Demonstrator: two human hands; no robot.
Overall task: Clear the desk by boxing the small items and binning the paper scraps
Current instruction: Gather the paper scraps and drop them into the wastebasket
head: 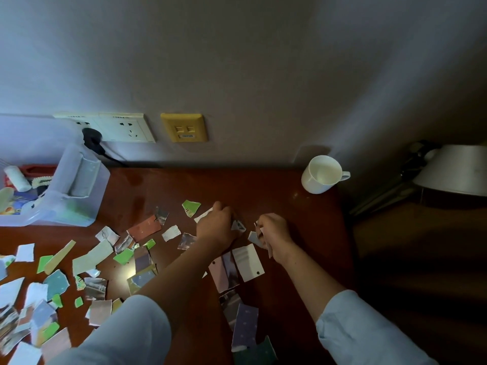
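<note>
Pale-blue sleeves are reaching in from the near edge of the dark reddish wooden desk (263, 185), over a purple dotted paper strip (246, 326) lying close to that edge. Torn paper scraps (91, 258), white, green, teal and printed, are lying scattered across the near-left part of the desk, with a white hole-punched tag (250, 262) sitting between the two forearms. Farther in, toward the middle of the desk, the left hand (217, 225) is pressing down with fingers curled over a small torn piece, while the right hand (274, 234) is pinching a few pale scraps, closed around them. These pieces look light, thin and limp, so they are likely sliding on the glossy wood; pinching at a lifted edge, or sweeping them into a heap first, seems the sensible hold. At the far-left edge a clear plastic storage box (66, 196) is standing open, already holding small items. A white ceramic mug (320, 173) is standing at the far-right corner by the wall. No bin is showing.
</note>
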